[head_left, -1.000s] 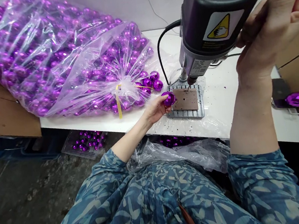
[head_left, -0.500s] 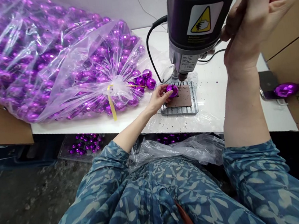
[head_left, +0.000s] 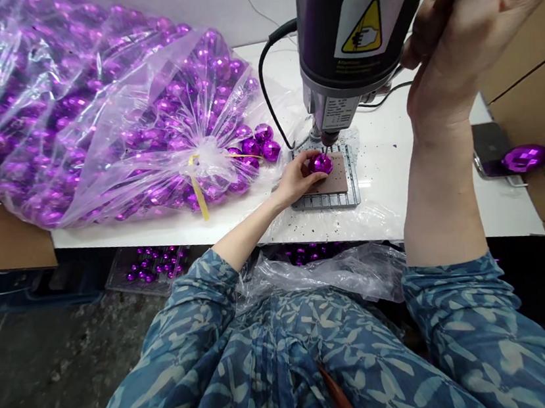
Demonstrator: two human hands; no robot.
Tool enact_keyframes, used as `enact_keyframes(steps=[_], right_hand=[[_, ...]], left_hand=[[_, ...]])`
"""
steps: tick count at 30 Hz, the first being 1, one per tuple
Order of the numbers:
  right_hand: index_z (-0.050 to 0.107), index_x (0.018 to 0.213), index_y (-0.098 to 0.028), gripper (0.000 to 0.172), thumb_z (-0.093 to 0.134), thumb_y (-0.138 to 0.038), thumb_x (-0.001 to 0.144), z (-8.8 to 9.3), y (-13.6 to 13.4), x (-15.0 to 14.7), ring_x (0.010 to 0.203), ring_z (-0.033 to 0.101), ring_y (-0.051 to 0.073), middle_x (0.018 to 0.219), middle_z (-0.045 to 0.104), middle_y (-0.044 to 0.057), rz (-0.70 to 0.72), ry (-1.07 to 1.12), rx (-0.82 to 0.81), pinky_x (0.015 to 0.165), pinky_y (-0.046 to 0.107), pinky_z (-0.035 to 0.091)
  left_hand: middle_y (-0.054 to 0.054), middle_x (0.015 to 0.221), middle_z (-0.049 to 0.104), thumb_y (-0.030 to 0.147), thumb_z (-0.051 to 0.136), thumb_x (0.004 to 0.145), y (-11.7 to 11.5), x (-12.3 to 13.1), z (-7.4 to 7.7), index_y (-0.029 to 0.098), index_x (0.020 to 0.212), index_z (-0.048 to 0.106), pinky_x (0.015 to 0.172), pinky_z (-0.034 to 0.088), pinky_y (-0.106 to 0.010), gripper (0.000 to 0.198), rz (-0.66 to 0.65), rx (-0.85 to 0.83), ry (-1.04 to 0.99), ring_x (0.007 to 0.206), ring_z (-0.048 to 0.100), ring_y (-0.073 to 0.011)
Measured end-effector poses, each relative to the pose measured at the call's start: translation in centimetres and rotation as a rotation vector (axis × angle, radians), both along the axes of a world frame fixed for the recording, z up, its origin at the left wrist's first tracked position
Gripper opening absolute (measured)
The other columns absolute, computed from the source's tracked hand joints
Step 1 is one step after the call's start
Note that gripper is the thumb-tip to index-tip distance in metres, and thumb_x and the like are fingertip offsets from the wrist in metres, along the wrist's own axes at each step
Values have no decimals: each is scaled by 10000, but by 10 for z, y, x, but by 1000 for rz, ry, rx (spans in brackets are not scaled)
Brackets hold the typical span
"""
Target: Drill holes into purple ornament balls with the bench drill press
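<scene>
My left hand (head_left: 300, 178) holds a shiny purple faceted ball (head_left: 320, 164) between thumb and fingers, over a brown board (head_left: 334, 186) on the metal base (head_left: 351, 199) of a drill press (head_left: 331, 77). The thin drill bit comes down at the ball's upper right edge; whether it touches cannot be told. At the upper right, my right hand (head_left: 483, 19) is closed beside the black motor housing. What its fingers wrap round is hidden behind the hand.
A large clear bag (head_left: 68, 123) of purple balls fills the left side, with several loose balls (head_left: 265, 140) by its tied neck. A phone (head_left: 490, 147) and another purple ball (head_left: 525, 158) lie right, near a cardboard box (head_left: 535, 79). Dark crumbs dot the white table (head_left: 384, 183).
My left hand has moved slightly right with the purple ball, bringing it under the drill bit. My right hand has shifted slightly, still beside the motor housing.
</scene>
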State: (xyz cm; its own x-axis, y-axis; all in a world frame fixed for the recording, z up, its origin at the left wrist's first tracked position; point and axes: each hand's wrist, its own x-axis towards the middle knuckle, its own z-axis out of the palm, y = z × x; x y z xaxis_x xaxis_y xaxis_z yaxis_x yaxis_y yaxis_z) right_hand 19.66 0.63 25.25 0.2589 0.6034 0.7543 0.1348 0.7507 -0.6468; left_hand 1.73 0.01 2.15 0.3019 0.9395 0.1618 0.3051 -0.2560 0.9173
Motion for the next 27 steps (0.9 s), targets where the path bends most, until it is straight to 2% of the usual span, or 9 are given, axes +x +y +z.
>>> enact_keyframes(steps=[2,4,7,9,14,18,22,24,27], right_hand=[[162,707,-231,698,538,-817,671,0,0,0,419,338,-17,501,206,-80,-4,3,-4,419,187,221],[154,713,-224,706,532,-820,699,-1,0,1,419,338,-20,498,220,-79,-12,-12,9,418,183,217],[175,716,-226,703,541,-826,712,-2,2,2,423,363,-8,494,251,-80,-18,-7,10,418,197,223],[195,716,-230,709,557,-838,680,-3,3,4,427,375,2,493,276,-82,-15,17,-5,418,209,231],[196,716,-206,720,548,-834,718,-4,2,6,430,359,-24,522,212,-79,1,-35,14,434,166,232],[212,703,-199,724,649,-776,714,-10,-14,1,424,350,-9,515,272,-84,0,58,22,436,198,235],[244,665,-174,725,693,-733,776,-24,-29,-6,409,329,-20,472,283,-89,-36,160,75,463,211,230],[257,666,-165,710,698,-695,836,-32,-32,-8,413,325,-31,473,270,-88,-41,188,105,480,211,235],[277,677,-164,700,749,-654,840,-44,-30,-8,426,325,-24,489,225,-85,-58,223,164,483,216,224]], left_hand=[[-78,1183,789,320,938,866,-3,2,1,212,1413,692,862,623,-394,610,-5,64,60,872,702,-197],[-104,1264,773,345,941,874,-6,4,1,216,1419,700,957,621,-436,610,4,129,96,1034,718,-252],[-125,1304,756,431,936,889,-8,4,-2,228,1429,717,1110,574,-489,616,23,192,142,1285,667,-330],[-131,1330,749,479,926,897,-8,2,-6,240,1461,707,1168,540,-500,650,18,200,152,1367,634,-349],[-139,1392,739,492,914,901,-8,2,-14,240,1478,696,1219,501,-513,666,15,193,132,1399,607,-349],[-140,1400,729,464,906,909,-9,4,-17,233,1473,675,1234,498,-521,652,20,188,103,1427,593,-349],[-142,1386,708,444,914,901,-12,7,-18,218,1424,646,1227,520,-518,630,41,150,41,1383,634,-328],[-142,1371,707,431,916,898,-14,7,-16,211,1386,647,1220,531,-514,599,48,135,16,1359,647,-321],[-134,1358,718,416,915,898,-17,7,-12,223,1353,659,1218,531,-516,556,54,133,19,1362,639,-322]])
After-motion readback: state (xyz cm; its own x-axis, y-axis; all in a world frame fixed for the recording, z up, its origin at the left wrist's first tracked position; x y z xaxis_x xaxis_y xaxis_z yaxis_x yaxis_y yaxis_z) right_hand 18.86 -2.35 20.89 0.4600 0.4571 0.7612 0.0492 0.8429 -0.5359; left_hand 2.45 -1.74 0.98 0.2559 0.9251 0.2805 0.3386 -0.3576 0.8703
